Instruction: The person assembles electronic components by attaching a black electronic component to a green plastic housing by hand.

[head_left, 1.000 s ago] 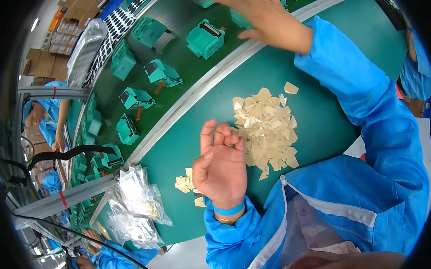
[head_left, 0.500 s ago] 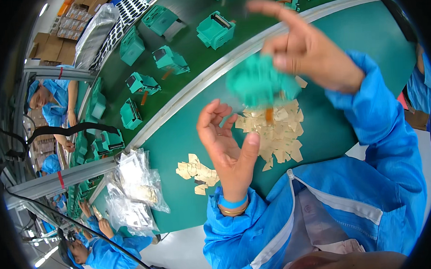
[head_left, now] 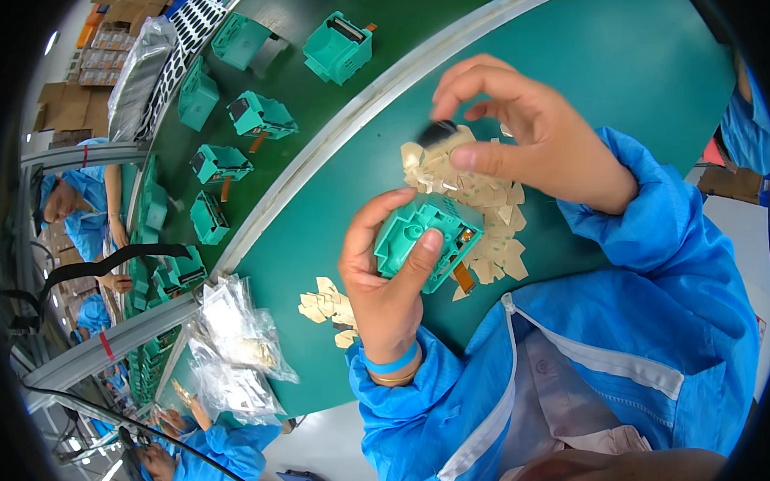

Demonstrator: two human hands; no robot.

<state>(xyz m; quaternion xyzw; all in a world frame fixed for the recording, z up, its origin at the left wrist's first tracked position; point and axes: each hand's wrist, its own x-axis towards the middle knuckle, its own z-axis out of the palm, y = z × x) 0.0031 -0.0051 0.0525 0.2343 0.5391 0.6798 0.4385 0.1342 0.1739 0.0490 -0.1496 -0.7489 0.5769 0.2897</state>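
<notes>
**Green housing (head_left: 444,226) held in the left hand (head_left: 377,296), with the right hand (head_left: 544,140) raised above scattered beige pieces (head_left: 496,211)**

The left hand grips the green housing firmly: the thumb lies across its upper face, and the fingers wrap its left and far sides. The housing sits over the near left part of the beige pieces, in front of the wearer; an orange ribbon tab (head_left: 463,278) projects from its near right corner. The right hand stands farther off and to the right, its fingers curled and a moderate gap between index finger and thumb. A black piece (head_left: 437,134), blurred, appears at the index fingertip; whether it is pinched or loose cannot be told.

The beige pieces form a heap on the green table (head_left: 633,71), and a smaller beige group (head_left: 324,304) lies to the left, just beside the left wrist. Farther left, clear plastic bags (head_left: 235,322) rest near the table's edge. A pale rail (head_left: 396,81) separates the table from a dark green belt (head_left: 304,103) on the far left side, where similar green housings (head_left: 338,49) stand spaced apart, several with orange tabs. At the left, co-workers (head_left: 223,456) in blue clothing are visible.
</notes>
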